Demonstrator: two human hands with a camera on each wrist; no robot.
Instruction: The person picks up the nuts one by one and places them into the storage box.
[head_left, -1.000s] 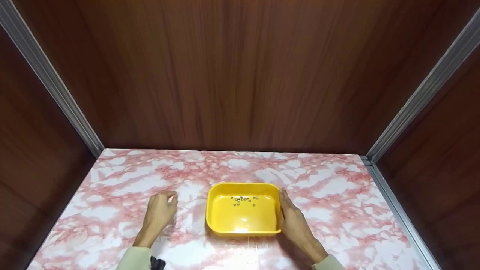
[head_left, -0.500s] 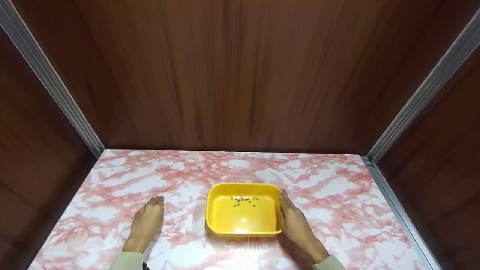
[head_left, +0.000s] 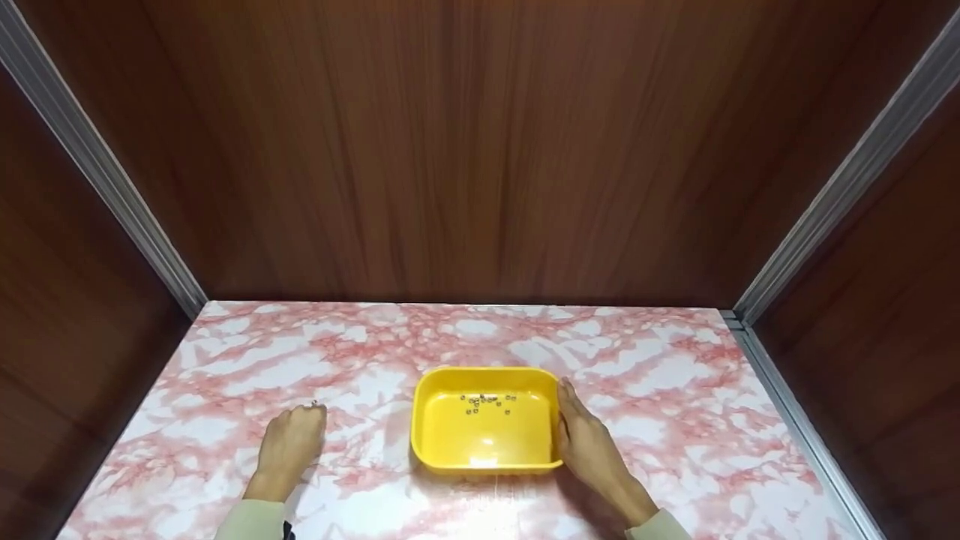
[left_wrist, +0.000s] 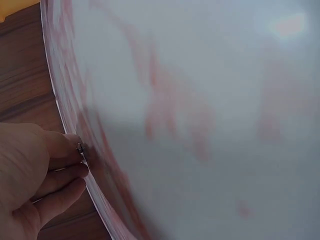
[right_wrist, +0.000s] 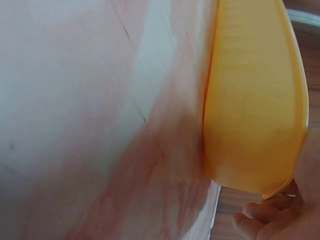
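Observation:
In the head view my left hand (head_left: 289, 448) is low over the table, left of the yellow plastic tray. Its thumb and fingertips pinch a tiny silvery metal piece (left_wrist: 80, 148), too small to tell its exact kind. The yellow tray (head_left: 487, 468) sits in front of me. Several tiny metal pieces (head_left: 484, 400) lie scattered on its floor, towards the far side. At the tray's right end my right hand (head_left: 596, 448) holds the wall, fingers along the outside and thumb at the rim. Part of that grip is hidden in the right wrist view.
The table (head_left: 360, 337) has a red and white marbled top. Brown wood-grain panels (head_left: 480, 150) enclose it at the back and both sides, with grey metal strips (head_left: 112, 172) at the corners.
My left hand has moved left and a little nearer to me, away from the tray, and its fingers have bent down at the table. My right hand and the tray stay put.

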